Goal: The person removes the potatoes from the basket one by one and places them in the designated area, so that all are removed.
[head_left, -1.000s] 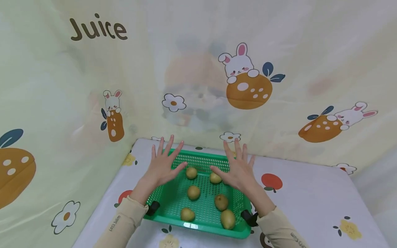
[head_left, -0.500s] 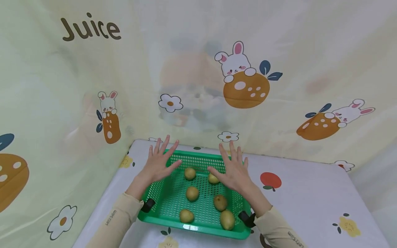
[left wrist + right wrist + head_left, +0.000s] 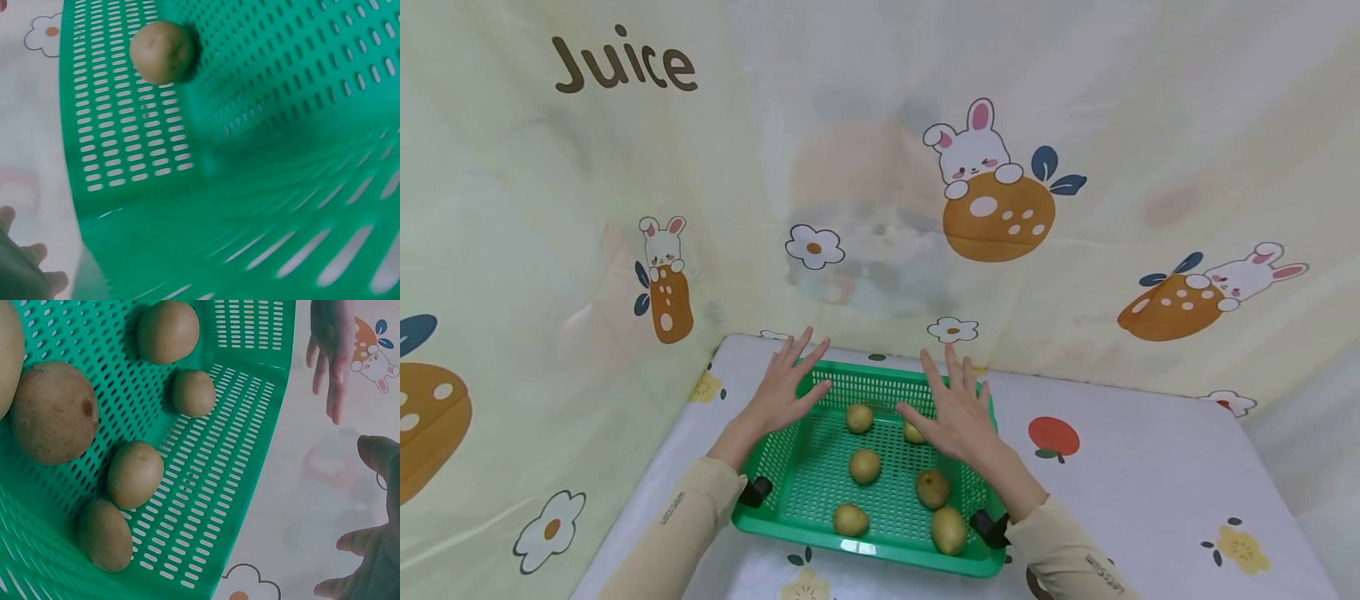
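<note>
A green plastic basket (image 3: 871,548) with slotted walls stands on the table. Several potatoes lie spread in it, among them one potato (image 3: 865,467) near the middle and a large potato (image 3: 949,531) at the front right. Over the basket's left side hovers my left hand (image 3: 784,392), fingers spread, holding nothing. My right hand (image 3: 957,417) is held over the right side, also spread and holding nothing, and partly hides a potato (image 3: 914,432) at the back. The right wrist view shows potatoes (image 3: 135,474) along the back wall that my right hand covers in the head view.
A white patterned cloth (image 3: 1135,483) covers the table. Behind and to the left hangs a printed curtain (image 3: 880,167) with rabbits, oranges and flowers. Black devices (image 3: 990,528) are strapped at both wrists, close above the basket's rim.
Both hands stay raised and spread over the basket. The right hand has shifted slightly left, and the left hand has turned a little. The head view has moved slightly; the potatoes lie as before.
</note>
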The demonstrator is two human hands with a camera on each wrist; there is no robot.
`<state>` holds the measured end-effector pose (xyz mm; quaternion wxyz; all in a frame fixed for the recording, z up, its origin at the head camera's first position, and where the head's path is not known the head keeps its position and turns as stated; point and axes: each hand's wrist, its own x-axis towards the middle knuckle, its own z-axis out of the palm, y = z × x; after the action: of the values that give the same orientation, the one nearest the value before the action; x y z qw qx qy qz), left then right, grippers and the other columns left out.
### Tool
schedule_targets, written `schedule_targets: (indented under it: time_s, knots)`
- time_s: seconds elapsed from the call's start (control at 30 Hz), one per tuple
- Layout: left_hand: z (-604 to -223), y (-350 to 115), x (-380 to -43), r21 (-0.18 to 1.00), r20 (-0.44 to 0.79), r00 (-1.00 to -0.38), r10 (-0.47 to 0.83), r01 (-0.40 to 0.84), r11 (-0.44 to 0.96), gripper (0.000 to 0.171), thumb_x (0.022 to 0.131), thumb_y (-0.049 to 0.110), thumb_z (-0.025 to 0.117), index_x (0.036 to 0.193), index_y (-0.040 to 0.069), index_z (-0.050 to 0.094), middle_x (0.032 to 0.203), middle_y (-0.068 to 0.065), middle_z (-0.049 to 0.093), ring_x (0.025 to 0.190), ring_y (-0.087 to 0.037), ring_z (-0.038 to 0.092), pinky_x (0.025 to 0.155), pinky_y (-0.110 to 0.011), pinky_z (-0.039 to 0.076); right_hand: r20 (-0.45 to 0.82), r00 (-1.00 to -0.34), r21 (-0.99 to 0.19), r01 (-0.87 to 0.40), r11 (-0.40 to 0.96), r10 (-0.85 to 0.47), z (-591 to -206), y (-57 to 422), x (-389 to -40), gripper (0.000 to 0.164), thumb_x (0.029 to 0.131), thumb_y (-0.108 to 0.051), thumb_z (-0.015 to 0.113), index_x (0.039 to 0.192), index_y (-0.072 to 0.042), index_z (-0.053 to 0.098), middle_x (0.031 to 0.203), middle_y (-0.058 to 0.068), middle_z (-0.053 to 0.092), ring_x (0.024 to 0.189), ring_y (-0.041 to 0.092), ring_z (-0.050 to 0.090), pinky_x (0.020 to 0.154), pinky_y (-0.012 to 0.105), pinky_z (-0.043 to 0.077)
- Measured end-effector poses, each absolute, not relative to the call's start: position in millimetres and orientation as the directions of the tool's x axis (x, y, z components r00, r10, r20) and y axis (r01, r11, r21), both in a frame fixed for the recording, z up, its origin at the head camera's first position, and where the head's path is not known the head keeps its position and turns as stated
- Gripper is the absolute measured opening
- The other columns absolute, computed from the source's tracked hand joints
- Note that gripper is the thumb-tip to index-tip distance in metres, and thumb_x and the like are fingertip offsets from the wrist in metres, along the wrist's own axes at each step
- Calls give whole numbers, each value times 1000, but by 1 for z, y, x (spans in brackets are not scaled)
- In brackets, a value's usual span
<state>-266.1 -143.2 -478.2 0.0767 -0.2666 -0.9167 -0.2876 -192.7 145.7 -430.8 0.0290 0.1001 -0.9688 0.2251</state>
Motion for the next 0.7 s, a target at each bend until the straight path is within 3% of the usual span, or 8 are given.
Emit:
schedule_targets:
  time_s: [0.3,0.47,0.7]
  knots:
    - [-497,-147,-276,558,362,-819,445,573,601,61,99,17,54,155,10,33,163,-18,16,146,-49,9,106,-71,19,75,-977,-444,-213,871,-200,-432,143,-194,89,93,-58,56,160,-16,15,164,20,-1,146,50,0,104,76,10]
    - [-499,-151,-282,583,350,-843,409,537,609,63,96,8,55,156,12,33,163,-15,17,147,-45,12,100,-73,28,55,-976,-457,-214,863,-213,-432,141,-195,87,94,-58,55,160,-16,16,163,21,0,146,51,2,103,77,10]
    - [-501,-154,-288,660,377,-846,377,531,531,64,93,2,55,154,7,35,160,-21,22,144,-47,19,102,-73,24,10,-968,-508,-221,833,-250,-431,138,-197,85,95,-56,54,160,-19,14,164,18,-1,146,49,0,105,74,11]
